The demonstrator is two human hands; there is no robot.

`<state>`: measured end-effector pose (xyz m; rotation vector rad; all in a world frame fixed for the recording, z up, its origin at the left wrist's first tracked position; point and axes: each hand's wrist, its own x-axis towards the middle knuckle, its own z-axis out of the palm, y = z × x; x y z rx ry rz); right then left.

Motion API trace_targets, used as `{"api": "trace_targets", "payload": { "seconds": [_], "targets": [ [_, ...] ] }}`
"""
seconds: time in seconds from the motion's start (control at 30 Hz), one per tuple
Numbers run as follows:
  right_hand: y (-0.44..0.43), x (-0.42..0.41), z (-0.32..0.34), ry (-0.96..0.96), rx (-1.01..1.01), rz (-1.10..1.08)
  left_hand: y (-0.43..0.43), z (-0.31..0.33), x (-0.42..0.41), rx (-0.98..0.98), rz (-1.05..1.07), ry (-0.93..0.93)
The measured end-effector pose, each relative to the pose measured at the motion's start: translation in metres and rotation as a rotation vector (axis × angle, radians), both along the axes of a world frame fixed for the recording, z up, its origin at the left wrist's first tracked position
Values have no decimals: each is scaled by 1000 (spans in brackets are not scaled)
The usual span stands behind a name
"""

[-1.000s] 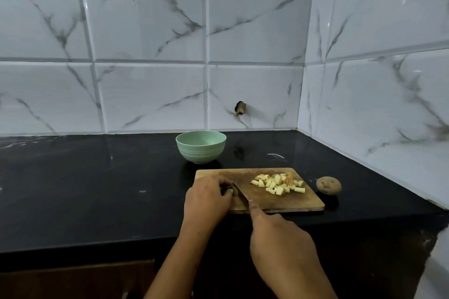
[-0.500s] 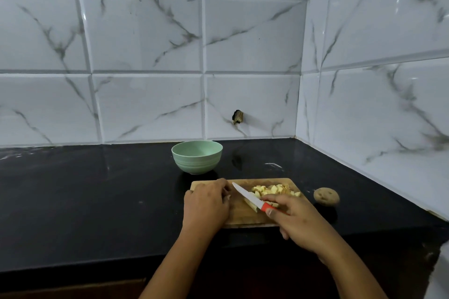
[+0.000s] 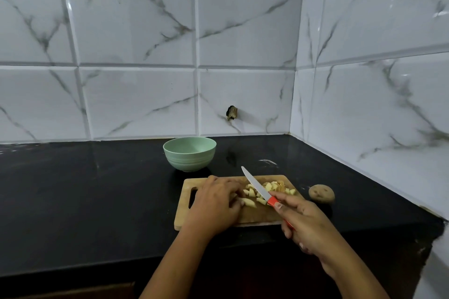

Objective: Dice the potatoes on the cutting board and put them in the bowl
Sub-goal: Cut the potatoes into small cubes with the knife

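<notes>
Pale yellow diced potato pieces sit heaped on the right half of the rectangular wooden cutting board. My left hand curls its fingers down onto an uncut potato strip beside the heap. My right hand grips the red-handled, white-bladed knife, its blade angled up over the pieces. A round mint-green bowl stands behind the board, apart from it. A whole brown potato lies on the black surface, just right of the board.

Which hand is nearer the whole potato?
Right. The right hand, holding the knife, is just left of the whole potato; the left hand holds a potato piece farther left.
</notes>
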<state>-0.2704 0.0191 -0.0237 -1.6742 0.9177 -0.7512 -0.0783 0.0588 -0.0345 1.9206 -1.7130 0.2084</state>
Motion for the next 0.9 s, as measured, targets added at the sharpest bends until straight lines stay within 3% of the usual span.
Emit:
{"api": "trace_targets", "payload": {
  "seconds": [0.13, 0.27, 0.9],
  "targets": [
    [9, -1, 0, 16, -92, -24, 6, 3, -1, -19, -16, 57],
    [28, -6, -6, 130, -372, -97, 12, 1, -1, -47, -14, 134],
    [52, 12, 4, 805, -618, -126, 13, 0, -3, -99, -4, 133]
  ]
}}
